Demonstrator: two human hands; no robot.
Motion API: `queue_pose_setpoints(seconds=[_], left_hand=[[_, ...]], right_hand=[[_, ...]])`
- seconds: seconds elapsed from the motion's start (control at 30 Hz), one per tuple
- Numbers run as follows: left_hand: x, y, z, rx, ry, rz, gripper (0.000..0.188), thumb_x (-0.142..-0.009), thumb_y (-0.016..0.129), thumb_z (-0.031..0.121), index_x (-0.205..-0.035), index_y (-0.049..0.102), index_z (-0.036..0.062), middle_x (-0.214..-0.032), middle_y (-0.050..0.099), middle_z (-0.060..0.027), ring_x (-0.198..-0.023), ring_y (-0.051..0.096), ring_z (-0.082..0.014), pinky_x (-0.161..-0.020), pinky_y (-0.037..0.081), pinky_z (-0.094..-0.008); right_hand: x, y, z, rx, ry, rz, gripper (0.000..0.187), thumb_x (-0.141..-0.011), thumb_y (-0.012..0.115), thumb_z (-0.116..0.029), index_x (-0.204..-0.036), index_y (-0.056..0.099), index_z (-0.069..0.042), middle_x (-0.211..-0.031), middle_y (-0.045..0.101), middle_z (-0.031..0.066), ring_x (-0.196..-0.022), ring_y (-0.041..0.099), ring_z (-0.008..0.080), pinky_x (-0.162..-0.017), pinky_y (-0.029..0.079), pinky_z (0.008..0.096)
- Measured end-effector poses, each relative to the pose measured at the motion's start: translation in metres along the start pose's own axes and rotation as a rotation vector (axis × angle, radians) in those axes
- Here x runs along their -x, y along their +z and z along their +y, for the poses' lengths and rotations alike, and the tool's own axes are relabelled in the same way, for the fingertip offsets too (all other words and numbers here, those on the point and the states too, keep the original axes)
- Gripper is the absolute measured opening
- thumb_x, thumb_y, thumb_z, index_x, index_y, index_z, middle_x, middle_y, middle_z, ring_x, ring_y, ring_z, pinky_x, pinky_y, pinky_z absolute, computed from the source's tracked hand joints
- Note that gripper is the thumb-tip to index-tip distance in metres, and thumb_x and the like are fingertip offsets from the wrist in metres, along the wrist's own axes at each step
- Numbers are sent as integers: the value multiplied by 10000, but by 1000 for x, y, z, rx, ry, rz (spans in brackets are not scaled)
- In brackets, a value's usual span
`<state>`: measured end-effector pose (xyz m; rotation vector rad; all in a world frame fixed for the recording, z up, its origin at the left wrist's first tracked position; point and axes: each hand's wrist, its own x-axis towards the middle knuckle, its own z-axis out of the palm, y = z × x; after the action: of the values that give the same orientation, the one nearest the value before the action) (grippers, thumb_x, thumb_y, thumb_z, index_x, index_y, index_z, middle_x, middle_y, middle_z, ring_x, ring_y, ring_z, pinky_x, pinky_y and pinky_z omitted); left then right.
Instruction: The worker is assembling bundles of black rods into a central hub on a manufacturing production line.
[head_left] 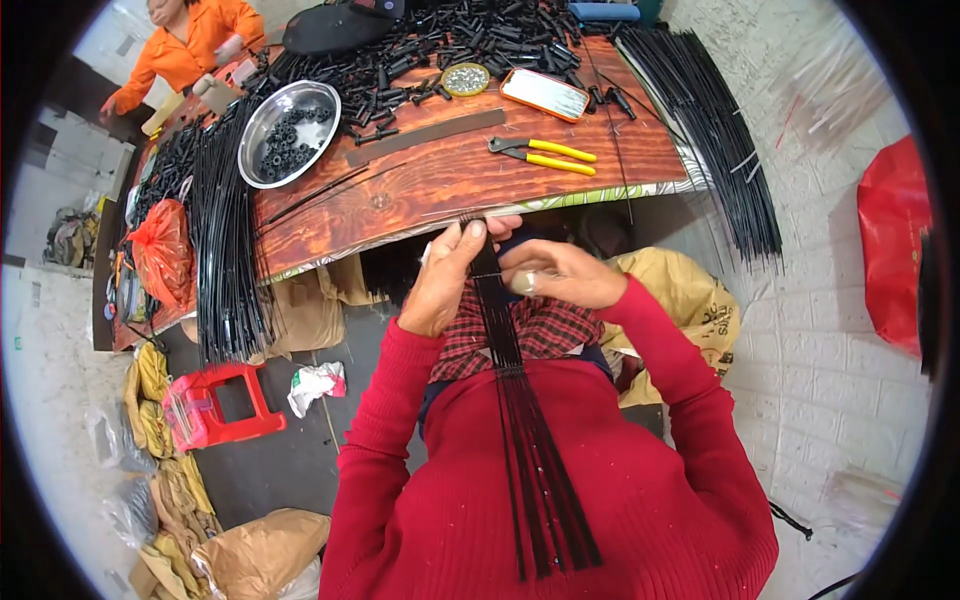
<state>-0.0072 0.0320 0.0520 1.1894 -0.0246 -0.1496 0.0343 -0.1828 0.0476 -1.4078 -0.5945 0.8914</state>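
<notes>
A bundle of thin black rods [497, 320] hangs from the table's front edge down over my lap and red sweater, fanning out at its lower end. My left hand [447, 265] is closed around its top end, thumb uppermost. A narrow dark band [511, 371] crosses the rods partway down. Close against the right side of the bundle is my right hand [565, 272], its fingers curled together and a pale wrap on one fingertip. A thin dark line crosses the rods near those fingers, but what they pinch is too small to make out.
Yellow-handled pliers [545, 157], a metal bowl [247, 170] of black rings, a white-filled tray [545, 95] and many black parts [440, 45] lie on the wooden table [400, 200]. More rods [225, 240] overhang it. A red stool [255, 425] stands lower left; a person in orange [190, 45] sits beyond.
</notes>
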Motion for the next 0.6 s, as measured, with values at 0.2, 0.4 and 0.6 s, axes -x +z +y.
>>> queue_pose_setpoints(seconds=[0.2, 0.4, 0.6], left_hand=[[14, 16, 33, -135, -131, -35, 405, -1035, 502, 358, -1246, 610, 30, -1244, 663, -56, -622, 539, -42, -452, 375, -186], [20, -3, 31, -182, 100, 205, 510, -1008, 587, 292, -1422, 486, 11, -1064, 643, -62, -822, 592, -95, -716, 520, -246], [10, -10, 33, -149, 116, 287, 262, -943, 686, 143, -1151, 688, -18, -907, 682, -31, -803, 598, -85, -758, 503, -236]], right_hand=[[-36, 48, 10, -73, -287, 154, 275, -1027, 521, -151, -1237, 555, 23, -1103, 631, 68, -984, 593, 120, -865, 507, 297], [-37, 49, 2, -193, -190, 136, 279, -1051, 504, -251, -1126, 565, 10, -857, 666, 73, -772, 647, 138, -736, 540, 285], [-39, 48, -11, -246, -140, 123, 305, -1039, 526, -251, -1156, 559, 28, -865, 678, 98, -772, 670, 155, -734, 557, 292]])
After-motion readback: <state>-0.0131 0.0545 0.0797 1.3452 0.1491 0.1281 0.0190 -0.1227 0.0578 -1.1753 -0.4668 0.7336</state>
